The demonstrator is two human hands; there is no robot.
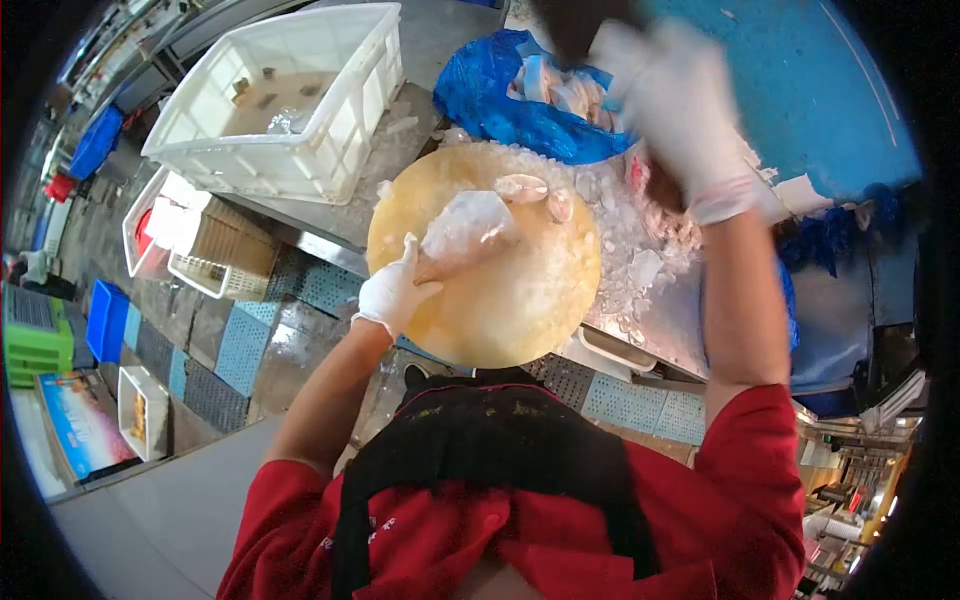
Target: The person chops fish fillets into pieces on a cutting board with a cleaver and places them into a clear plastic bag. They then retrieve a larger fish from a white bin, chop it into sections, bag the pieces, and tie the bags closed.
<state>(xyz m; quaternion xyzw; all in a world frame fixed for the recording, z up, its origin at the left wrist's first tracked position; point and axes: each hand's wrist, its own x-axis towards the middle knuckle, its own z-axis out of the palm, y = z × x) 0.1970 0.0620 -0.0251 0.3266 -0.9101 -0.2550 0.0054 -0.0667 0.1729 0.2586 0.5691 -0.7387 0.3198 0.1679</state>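
Note:
A round, yellowish chopping block [480, 330] stands in front of me. On it lies a pale, whitish piece of fish [468, 228], its near end pinkish. My left hand [392, 292], in a white glove, grips that near end at the block's left side, thumb and fingers apart around it. Two small cut pieces [522, 188] rest just beyond it. My right hand [680, 105], also gloved and smeared by motion, is raised at the upper right, closed on a cleaver whose dark, blurred blade [585, 25] shows at the top edge.
Behind the block sits a blue plastic bag [490, 95] with pale cut pieces. Crushed ice [630, 270] and pinkish scraps [675, 225] cover the counter to the right. A large white crate [270, 170] stands at the left, with stacked baskets [225, 250] below it.

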